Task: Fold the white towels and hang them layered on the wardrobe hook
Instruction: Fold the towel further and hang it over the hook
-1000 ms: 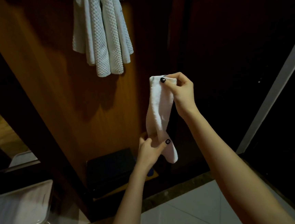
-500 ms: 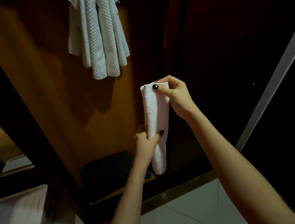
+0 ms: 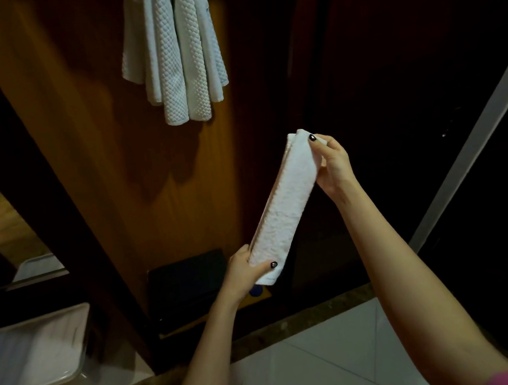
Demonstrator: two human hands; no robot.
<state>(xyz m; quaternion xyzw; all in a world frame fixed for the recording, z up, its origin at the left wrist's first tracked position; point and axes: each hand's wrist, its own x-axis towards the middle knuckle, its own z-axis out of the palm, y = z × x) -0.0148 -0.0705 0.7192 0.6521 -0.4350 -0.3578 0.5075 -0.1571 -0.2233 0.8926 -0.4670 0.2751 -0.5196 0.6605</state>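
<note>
A narrow folded white towel [image 3: 285,208] stretches slantwise between my hands in front of the wardrobe. My right hand [image 3: 333,167] pinches its upper end, thumb on the front. My left hand [image 3: 247,271] grips its lower end, thumb across the cloth. Above and to the left, several white waffle-weave towels [image 3: 173,55] hang bunched against the orange wooden wardrobe panel [image 3: 95,151]. Their hook lies beyond the top edge of the view.
A white plastic tray [image 3: 36,355] stands at the lower left. A dark box [image 3: 187,287] sits at the foot of the wardrobe panel. The dark wardrobe interior [image 3: 406,87] is to the right, bounded by a pale slanted frame [image 3: 470,155]. White floor tiles [image 3: 338,360] lie below.
My left hand slid down the towel to its bottom end and pulled it taut and slanted. My right hand kept its pinch on the top end.
</note>
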